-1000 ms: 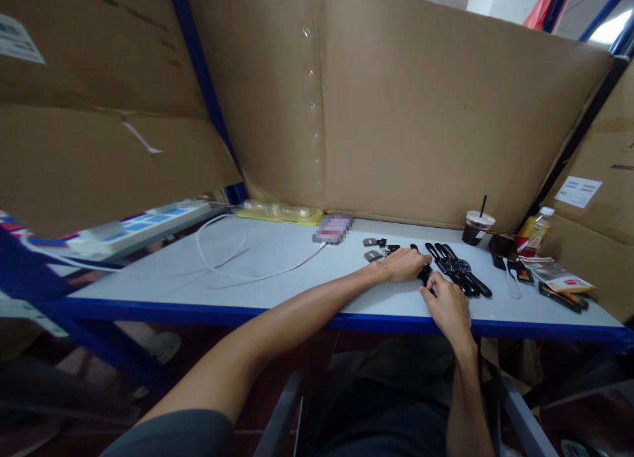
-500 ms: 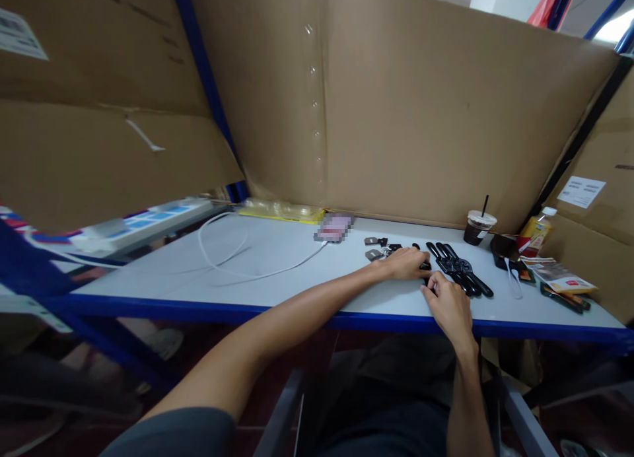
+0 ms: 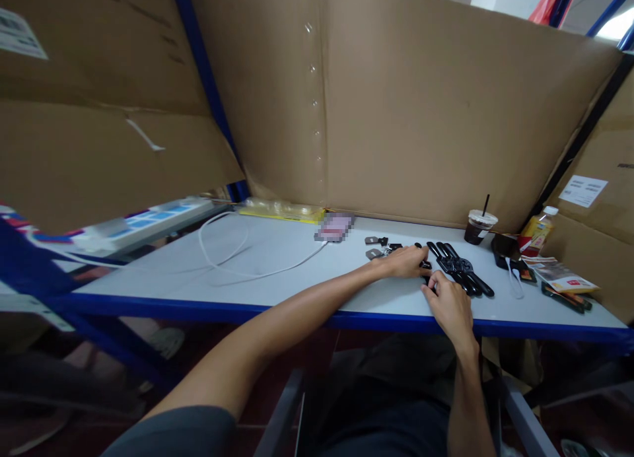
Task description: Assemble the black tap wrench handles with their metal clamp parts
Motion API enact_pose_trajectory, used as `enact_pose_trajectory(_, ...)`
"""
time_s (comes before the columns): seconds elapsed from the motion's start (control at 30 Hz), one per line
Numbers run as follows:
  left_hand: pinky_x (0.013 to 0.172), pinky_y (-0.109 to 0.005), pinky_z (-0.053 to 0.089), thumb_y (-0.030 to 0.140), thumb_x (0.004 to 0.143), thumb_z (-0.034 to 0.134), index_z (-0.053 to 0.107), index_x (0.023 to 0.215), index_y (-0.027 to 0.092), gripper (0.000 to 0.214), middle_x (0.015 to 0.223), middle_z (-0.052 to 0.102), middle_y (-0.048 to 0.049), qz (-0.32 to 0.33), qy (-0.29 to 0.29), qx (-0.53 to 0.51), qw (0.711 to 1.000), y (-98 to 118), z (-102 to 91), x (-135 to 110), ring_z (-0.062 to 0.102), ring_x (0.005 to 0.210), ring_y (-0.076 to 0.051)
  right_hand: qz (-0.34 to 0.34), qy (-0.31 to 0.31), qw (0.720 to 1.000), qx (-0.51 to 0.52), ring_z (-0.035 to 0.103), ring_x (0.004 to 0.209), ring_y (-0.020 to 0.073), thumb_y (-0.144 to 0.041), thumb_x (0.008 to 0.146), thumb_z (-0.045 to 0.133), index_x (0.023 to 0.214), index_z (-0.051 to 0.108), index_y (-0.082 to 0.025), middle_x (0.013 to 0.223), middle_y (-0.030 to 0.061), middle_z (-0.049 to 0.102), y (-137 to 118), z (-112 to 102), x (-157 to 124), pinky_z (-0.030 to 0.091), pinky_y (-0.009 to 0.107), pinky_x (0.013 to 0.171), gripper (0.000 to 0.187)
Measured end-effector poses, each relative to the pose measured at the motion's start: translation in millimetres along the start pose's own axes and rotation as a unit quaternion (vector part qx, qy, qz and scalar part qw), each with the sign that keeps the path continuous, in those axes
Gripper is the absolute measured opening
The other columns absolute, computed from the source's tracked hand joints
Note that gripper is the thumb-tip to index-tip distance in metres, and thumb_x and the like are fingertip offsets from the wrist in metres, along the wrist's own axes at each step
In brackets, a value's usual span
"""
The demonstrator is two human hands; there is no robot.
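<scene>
My left hand [image 3: 402,261] lies on the light table [image 3: 277,272] with its fingers closed over a small black part [image 3: 426,265]. My right hand [image 3: 447,305] meets it from the near side, thumb and fingers pinched on the same black part. Just to the right, a row of black strap-like pieces [image 3: 460,267] lies fanned out. A few small grey and black parts [image 3: 375,247] sit beyond my left hand.
A white cable [image 3: 238,259] runs to a phone [image 3: 333,227]. An iced drink cup [image 3: 477,226], a yellow bottle [image 3: 535,231], leaflets [image 3: 559,275] and tools [image 3: 564,297] sit at the right. Cardboard sheets [image 3: 421,113] wall the table. A white power strip [image 3: 143,222] lies at the left.
Both hands stay together on the black part with only slight finger shifts; the view has drifted a little.
</scene>
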State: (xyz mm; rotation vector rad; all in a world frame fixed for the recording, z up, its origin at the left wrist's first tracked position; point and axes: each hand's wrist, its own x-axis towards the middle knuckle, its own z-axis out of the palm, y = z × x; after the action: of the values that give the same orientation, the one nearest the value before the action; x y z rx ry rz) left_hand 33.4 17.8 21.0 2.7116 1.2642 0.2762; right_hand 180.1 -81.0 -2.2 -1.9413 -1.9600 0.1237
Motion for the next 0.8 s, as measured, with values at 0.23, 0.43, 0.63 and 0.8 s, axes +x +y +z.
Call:
enact_pose_trajectory(0.23,0.075,-0.034,0.052,0.043,0.098,0.056,0.061,0.120,0.015,0.036,0.107,0.073,-0.0169,0.007,0.006,0.033,0.999,5.6,-1.3,-2.4,0.073,0.097,-0.032,0.001,-0.003,1.000,0.002,0.061,0.074,0.0176,-0.032,0.097,0.060,0.094,0.061,-0.025,0.073,-0.0014,0.064,-0.4,-0.6,0.4,0.022,0.028,0.061,0.008)
enact_pose_trajectory(0.43,0.077,-0.035,0.053,0.044,0.099,0.056,0.061,0.120,0.016,0.036,0.105,0.073,-0.0157,0.016,0.016,0.036,0.999,4.1,2.3,-2.2,0.073,0.097,-0.031,-0.002,-0.001,1.000,-0.002,0.061,0.074,0.0178,-0.032,0.098,0.059,0.094,0.060,-0.025,0.073,-0.0015,0.064,-0.4,-0.9,-0.1,0.022,0.028,0.062,0.008)
enact_pose_trajectory(0.63,0.075,-0.036,0.054,0.045,0.100,0.054,0.059,0.119,0.013,0.038,0.104,0.074,-0.0174,0.029,0.023,0.048,0.998,3.9,3.4,-2.4,0.074,0.094,-0.031,-0.004,0.004,1.000,0.000,0.061,0.073,0.0176,-0.032,0.097,0.060,0.094,0.061,-0.025,0.075,-0.0012,0.065,0.6,0.8,0.3,0.023,0.028,0.061,0.008)
enact_pose_trajectory(0.8,0.075,-0.035,0.053,0.044,0.100,0.054,0.059,0.118,0.013,0.036,0.104,0.074,-0.0167,0.036,0.021,0.041,0.998,2.4,2.4,-0.8,0.074,0.093,-0.030,-0.006,0.006,1.000,-0.002,0.061,0.073,0.0177,-0.033,0.097,0.061,0.093,0.060,-0.026,0.074,-0.0015,0.066,-0.3,0.0,-0.6,0.022,0.027,0.061,0.008)
